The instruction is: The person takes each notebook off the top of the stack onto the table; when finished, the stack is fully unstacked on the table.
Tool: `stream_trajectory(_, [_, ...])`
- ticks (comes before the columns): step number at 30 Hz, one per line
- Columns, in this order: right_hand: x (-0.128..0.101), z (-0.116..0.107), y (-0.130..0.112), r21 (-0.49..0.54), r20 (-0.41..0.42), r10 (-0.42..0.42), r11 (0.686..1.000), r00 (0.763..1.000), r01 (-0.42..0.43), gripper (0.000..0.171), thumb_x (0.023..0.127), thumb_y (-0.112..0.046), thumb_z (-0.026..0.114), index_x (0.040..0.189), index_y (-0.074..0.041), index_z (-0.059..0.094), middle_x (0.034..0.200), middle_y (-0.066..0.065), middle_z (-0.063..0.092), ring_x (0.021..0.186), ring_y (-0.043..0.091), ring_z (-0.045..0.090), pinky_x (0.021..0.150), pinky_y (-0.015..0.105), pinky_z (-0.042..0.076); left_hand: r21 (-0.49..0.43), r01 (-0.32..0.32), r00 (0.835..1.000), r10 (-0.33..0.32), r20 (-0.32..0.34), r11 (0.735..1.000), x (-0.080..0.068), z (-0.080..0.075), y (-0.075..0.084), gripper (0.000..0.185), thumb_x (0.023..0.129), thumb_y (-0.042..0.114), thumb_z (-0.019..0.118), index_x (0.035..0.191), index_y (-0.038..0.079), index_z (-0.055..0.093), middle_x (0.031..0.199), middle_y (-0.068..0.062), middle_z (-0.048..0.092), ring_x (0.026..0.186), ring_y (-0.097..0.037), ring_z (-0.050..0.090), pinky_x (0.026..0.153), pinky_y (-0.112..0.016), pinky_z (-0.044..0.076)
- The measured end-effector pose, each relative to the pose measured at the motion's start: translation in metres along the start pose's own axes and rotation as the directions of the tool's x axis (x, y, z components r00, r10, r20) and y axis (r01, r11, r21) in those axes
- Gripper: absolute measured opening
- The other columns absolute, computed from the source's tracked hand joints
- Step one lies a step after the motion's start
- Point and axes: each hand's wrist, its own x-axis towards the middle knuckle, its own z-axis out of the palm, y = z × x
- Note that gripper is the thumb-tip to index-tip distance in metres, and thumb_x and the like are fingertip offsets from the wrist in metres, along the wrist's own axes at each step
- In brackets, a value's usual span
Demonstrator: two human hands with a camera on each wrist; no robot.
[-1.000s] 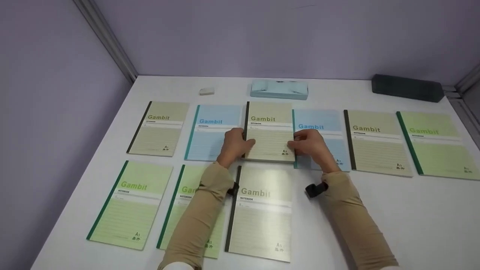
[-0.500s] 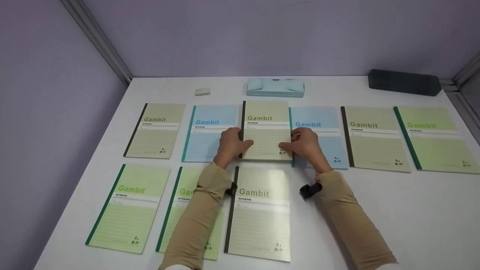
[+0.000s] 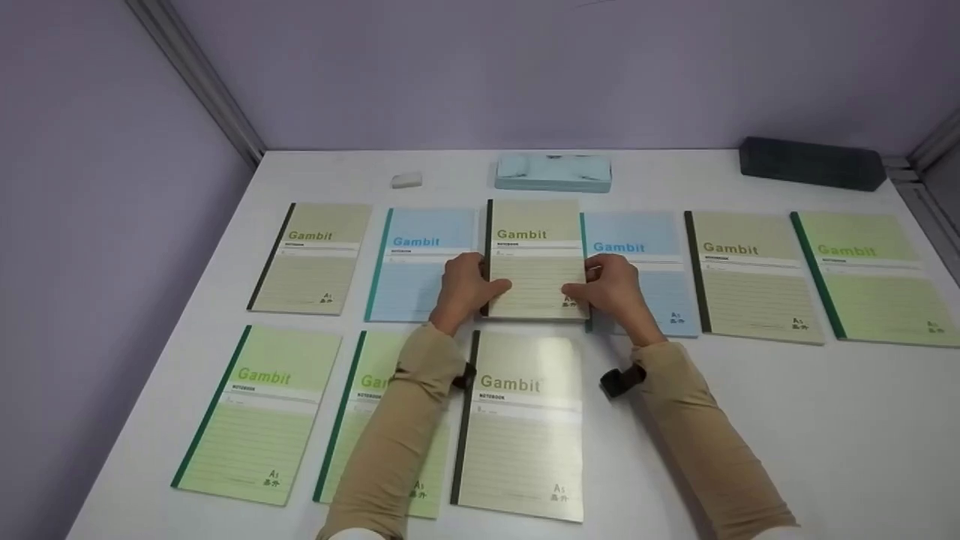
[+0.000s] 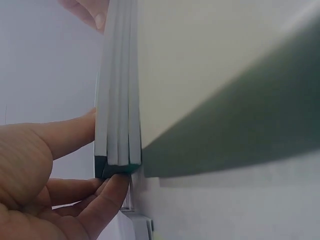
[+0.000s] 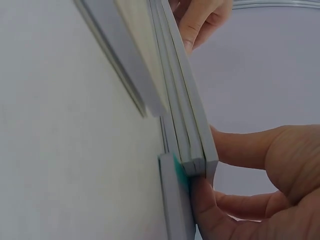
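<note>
A white table (image 3: 787,420) fills the lower part of the head view, its surface smooth and evenly lit, with a soft sheen near the middle. Pale lilac walls (image 3: 525,67) close it in at the back and on the left, meeting in a corner where a grey metal post (image 3: 196,79) runs slantwise down to the table's far left edge. A second metal post (image 3: 934,146) shows at the far right corner. The back wall is plain and unmarked. Light falls diffusely from above, casting only faint shadows on the tabletop. The left wall (image 3: 82,247) looks a shade darker than the back one.
</note>
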Motion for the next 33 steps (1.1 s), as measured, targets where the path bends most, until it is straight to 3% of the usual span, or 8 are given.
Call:
stream_trajectory(7, [0.000,0.001,-0.002,0.029,-0.010,0.029,0.999,1.000,-0.029,0.052,0.081,-0.015,0.076,0.123,0.005,0.055,0.110,0.020,0.062,0.090,0.027,0.062,0.075,0.036,0.050,0.001,-0.016,1.000,0.016,0.014,1.000,-0.001,-0.001,-0.002,0.029,0.083,0.018,0.074,0.098,-0.005,0.064,0.092,-0.017,0.064,0.075,-0.025,0.057,0.069,-0.038,0.049])
stream_trajectory(14, [-0.001,0.001,-0.004,0.041,-0.027,0.035,0.999,0.999,-0.034,0.052,0.078,-0.013,0.078,0.121,0.005,0.055,0.111,0.019,0.059,0.093,0.027,0.058,0.077,0.037,0.049,-0.016,0.008,1.000,-0.008,0.028,1.000,-0.001,-0.003,-0.004,0.032,0.082,0.020,0.076,0.100,-0.004,0.064,0.094,-0.016,0.063,0.074,-0.023,0.056,0.067,-0.035,0.049])
stream_trajectory(23, [0.006,-0.003,0.001,0.277,0.048,0.055,0.959,0.997,-0.067,0.046,0.083,-0.007,0.073,0.122,0.005,0.052,0.112,0.016,0.057,0.090,0.019,0.059,0.075,0.027,0.049,-0.060,0.021,0.997,-0.016,0.079,0.998,-0.001,-0.005,-0.005,0.033,0.078,0.014,0.079,0.105,0.000,0.067,0.097,-0.013,0.066,0.079,-0.024,0.059,0.072,-0.036,0.049])
stream_trajectory(33, [0.019,-0.013,0.007,0.386,0.081,0.006,0.922,0.997,-0.037,0.053,0.090,-0.006,0.064,0.138,0.006,0.044,0.128,0.022,0.057,0.110,0.027,0.059,0.089,0.034,0.047,-0.055,-0.024,0.991,0.031,0.133,0.998,0.001,-0.005,-0.004,0.034,0.077,0.010,0.080,0.108,0.001,0.068,0.094,-0.012,0.068,0.074,-0.020,0.056,0.067,-0.031,0.047])
